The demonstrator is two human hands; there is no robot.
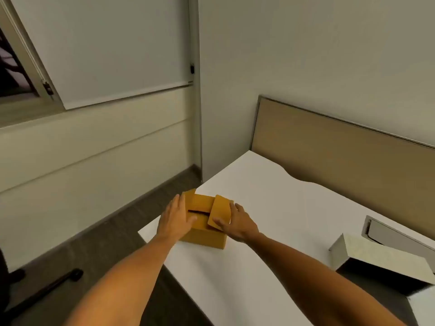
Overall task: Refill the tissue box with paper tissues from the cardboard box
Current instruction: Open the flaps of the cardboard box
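Note:
A small brown cardboard box [204,238] sits near the left corner of the white table [270,208]. Its top flaps are partly folded over, with a dark gap between them. My left hand [176,217] lies flat on the left flaps, fingers spread. My right hand [235,223] holds the raised right flap [221,212], thumb on its near edge. No tissues show inside the box. At the right edge lies a pale grey tissue box [376,257], tipped so its dark open underside faces me.
A grey slotted cover [395,234] lies behind the tissue box. A tan partition panel [353,156] runs along the table's far side. Dark floor lies to the left, with a chair base [47,290] at the lower left.

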